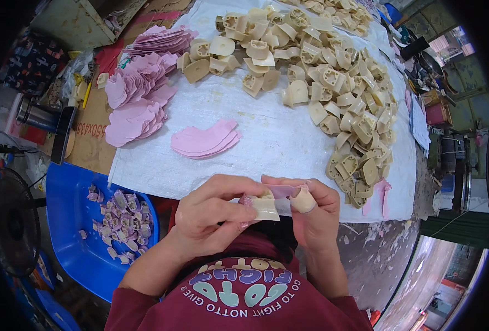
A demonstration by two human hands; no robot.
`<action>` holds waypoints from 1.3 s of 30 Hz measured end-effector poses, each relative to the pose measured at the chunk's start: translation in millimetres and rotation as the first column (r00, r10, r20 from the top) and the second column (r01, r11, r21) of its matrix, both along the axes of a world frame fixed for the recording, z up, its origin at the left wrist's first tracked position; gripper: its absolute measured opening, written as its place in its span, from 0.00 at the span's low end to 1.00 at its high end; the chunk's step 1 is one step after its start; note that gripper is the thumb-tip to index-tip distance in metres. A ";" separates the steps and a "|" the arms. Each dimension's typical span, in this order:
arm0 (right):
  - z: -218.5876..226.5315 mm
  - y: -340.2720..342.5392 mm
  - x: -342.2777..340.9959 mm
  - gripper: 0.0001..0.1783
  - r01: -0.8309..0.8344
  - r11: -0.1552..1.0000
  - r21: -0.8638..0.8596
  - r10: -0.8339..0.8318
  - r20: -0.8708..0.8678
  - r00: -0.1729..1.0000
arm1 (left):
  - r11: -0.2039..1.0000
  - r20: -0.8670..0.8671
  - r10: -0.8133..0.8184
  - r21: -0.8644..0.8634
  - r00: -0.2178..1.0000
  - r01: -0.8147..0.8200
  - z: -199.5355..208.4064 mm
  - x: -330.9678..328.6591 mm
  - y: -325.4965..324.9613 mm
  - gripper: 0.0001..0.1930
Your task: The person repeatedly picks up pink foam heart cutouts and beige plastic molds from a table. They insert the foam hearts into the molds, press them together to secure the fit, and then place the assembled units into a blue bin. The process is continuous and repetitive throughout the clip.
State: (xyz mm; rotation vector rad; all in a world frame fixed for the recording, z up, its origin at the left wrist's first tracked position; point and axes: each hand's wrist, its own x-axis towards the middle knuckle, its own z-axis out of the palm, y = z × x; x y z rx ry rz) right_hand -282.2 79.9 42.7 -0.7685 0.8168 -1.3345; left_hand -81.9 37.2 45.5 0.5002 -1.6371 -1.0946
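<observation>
Both hands meet at the near table edge. The left hand (208, 212) pinches a beige part (265, 207); the right hand (311, 212) grips its other end and a pink sheet (282, 191) on top.

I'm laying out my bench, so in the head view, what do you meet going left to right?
Black fan → blue tub → pink stack → left hand → beige part → right hand → beige pile
</observation>
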 end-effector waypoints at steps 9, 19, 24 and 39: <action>16.1 7.2 14.4 0.12 0.088 0.996 0.008 -0.087 -0.093 0.992 | 0.967 0.223 0.177 -0.218 0.959 -0.128 0.8 -5.9 0.5 0.18; 9.4 -7.8 25.2 0.17 -0.040 0.901 -0.431 -0.341 -0.764 0.548 | 0.958 0.164 0.280 -0.111 0.946 -0.264 -14.6 -20.4 -3.9 0.11; -3.9 -19.1 25.6 0.16 -0.012 0.876 -0.482 -0.384 -0.713 0.587 | 0.956 0.028 0.147 0.254 0.989 -0.149 -19.1 -19.5 0.3 0.11; -15.4 -23.6 8.0 0.06 -0.034 0.935 -0.352 -0.235 -0.691 0.684 | 0.532 -0.089 -0.019 0.843 0.996 0.085 -15.7 -23.2 -3.1 0.06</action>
